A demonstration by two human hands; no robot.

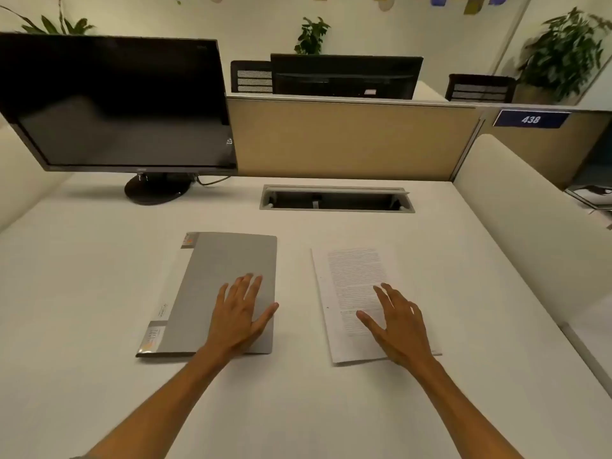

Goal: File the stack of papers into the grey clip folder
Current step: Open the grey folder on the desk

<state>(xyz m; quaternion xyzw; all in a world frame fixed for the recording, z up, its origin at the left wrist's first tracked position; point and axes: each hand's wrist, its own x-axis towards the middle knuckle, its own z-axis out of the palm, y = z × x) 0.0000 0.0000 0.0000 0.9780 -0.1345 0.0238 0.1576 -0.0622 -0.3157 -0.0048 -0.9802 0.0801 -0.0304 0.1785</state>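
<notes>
The grey clip folder (218, 279) lies closed and flat on the white desk, left of centre, its labelled spine along its left edge. My left hand (240, 314) rests palm down on the folder's lower right part, fingers spread, the thumb reaching over its right edge. To the right lies the stack of printed papers (354, 276), text side up, squared and slightly angled. My right hand (395, 324) lies flat on the stack's lower half with fingers apart. Neither hand grips anything.
A dark monitor (119, 104) on a round stand sits at the back left. A cable slot (336, 198) is cut into the desk (99, 276) behind the folder and papers. A tan partition (351, 140) closes the back; a padded divider (530, 220) borders the right.
</notes>
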